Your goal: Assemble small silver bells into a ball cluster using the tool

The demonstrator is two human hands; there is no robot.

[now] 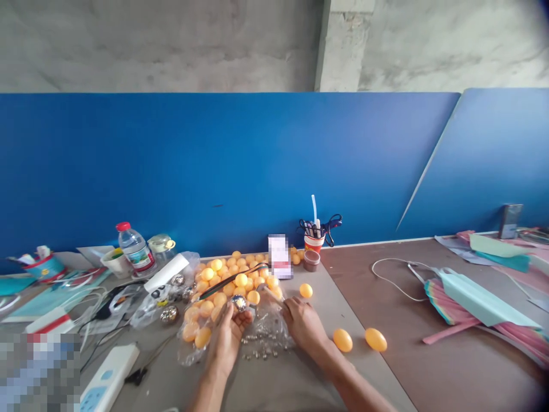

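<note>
My left hand (228, 335) is closed, thumb and fingers holding a shiny silver ball (239, 302) at their tips. Closed in a pinch, my right hand (303, 321) grips a thin pale stick (271, 294) that points toward the ball; its exact kind is too blurred to tell. Between the hands lies a clear plastic bag (268, 329), with several small metal beads (259, 355) in and in front of it. Behind, a heap of orange plastic balls (221, 299) rests on clear plastic, a dark strap-like tool (229, 281) across it. More silver balls (168, 314) sit left.
Loose orange balls (342, 340) lie right of my right arm. A small brown tub (311, 261) and a pen cup (313, 242) stand at the back. To the left are a water bottle (138, 252), cables and a power strip (109, 377); pink and mint fabric (489, 300) lies right.
</note>
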